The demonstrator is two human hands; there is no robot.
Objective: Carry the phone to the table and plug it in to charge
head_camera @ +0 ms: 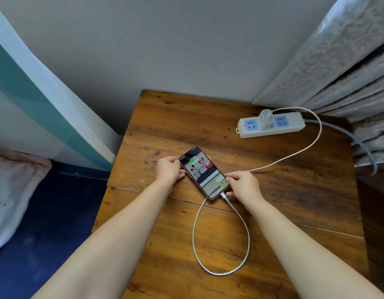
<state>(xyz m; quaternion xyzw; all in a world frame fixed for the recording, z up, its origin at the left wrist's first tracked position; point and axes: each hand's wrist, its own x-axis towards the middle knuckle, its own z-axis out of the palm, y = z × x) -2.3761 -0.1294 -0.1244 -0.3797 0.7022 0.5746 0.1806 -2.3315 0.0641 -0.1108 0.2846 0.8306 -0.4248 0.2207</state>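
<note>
The phone [202, 172] lies face up and slanted on the wooden table [283, 190], its screen lit with a cartoon picture and a green charging mark. A white cable [247, 234] is plugged into its near end, loops toward me and runs right to a white charger [266, 119] in a power strip [271, 125]. My left hand [168, 169] grips the phone's far left edge. My right hand [245, 184] pinches its near right corner beside the plug.
A patterned grey curtain [342, 72] hangs at the right behind the power strip, whose grey cord [359, 143] drops off the table's right edge. A pale wall stands behind. A bed with a dark blue sheet [46, 223] and a pink pillow [12, 186] lies at left.
</note>
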